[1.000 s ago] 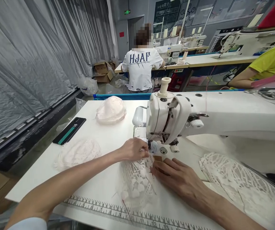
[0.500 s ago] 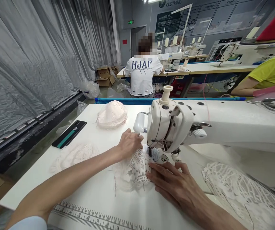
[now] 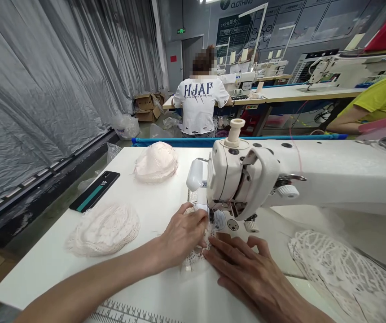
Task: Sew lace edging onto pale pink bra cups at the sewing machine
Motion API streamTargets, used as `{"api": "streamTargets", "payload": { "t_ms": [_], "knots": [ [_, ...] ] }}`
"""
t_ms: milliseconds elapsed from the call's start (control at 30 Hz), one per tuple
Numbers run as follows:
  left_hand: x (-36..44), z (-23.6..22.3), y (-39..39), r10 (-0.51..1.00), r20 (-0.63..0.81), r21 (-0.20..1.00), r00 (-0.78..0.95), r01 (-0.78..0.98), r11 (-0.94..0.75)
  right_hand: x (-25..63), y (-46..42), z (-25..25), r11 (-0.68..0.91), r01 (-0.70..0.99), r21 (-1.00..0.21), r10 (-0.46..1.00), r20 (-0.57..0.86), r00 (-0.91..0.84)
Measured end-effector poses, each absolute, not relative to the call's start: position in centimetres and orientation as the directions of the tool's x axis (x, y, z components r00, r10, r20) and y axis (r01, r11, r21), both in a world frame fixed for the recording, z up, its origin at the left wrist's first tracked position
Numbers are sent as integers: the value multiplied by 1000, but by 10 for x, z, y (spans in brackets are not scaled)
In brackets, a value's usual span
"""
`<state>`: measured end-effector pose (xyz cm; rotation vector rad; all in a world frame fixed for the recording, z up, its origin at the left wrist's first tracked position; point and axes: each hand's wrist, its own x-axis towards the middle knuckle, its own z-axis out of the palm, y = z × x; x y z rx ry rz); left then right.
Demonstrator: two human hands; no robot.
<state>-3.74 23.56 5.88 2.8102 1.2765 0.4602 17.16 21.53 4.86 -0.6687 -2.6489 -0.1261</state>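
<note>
A small piece of whitish lace (image 3: 193,259) lies beneath the needle end of a white sewing machine (image 3: 225,175). My left hand (image 3: 184,231) is closed on it, fingers bent down just left of the presser foot (image 3: 212,216), and covers much of the lace. My right hand (image 3: 247,267) rests flat to the right of the lace, fingers stretched out, their tips touching its edge. Whether the needle is in the lace cannot be made out.
A pale padded cup (image 3: 155,162), a lace heap (image 3: 105,229) and a phone (image 3: 95,191) lie to the left. More lace (image 3: 344,269) lies at right. A printed ruler scale (image 3: 125,314) runs along the near edge. Two people sit beyond the machine.
My left hand has come down toward me from the far end of the lace and now covers it. The lace looks more gathered. My right hand stays nearly in place.
</note>
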Motion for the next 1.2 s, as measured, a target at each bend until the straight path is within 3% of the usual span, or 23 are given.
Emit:
{"api": "streamTargets", "payload": {
  "t_ms": [133, 333, 467, 600, 700, 867, 1033, 1200],
  "knots": [
    [-40, 61, 253, 733, 163, 182, 660, 710, -680, 171, 221, 46, 886, 464, -8, 417, 454, -787],
    [-45, 63, 270, 789, -18, 341, 614, 746, -572, 168, 225, 43, 884, 463, 58, 382, 478, -791],
    [-48, 65, 275, 776, -60, 429, 628, 718, -548, 169, 225, 43, 873, 469, 132, 377, 426, -822],
    [-48, 68, 277, 766, -36, 442, 642, 697, -564, 169, 225, 44, 870, 479, 118, 387, 437, -812],
    [-47, 65, 271, 758, 57, 411, 650, 676, -611, 169, 224, 45, 870, 481, 110, 389, 448, -805],
    [-40, 61, 243, 660, 305, 158, 686, 647, -746, 170, 219, 41, 873, 486, 41, 408, 488, -772],
    [-36, 58, 229, 607, 327, 101, 724, 612, -784, 167, 210, 34, 839, 530, -122, 501, 554, -665],
    [-36, 56, 231, 614, 329, 82, 718, 626, -776, 166, 209, 37, 840, 510, -186, 512, 580, -633]
  ]
}}
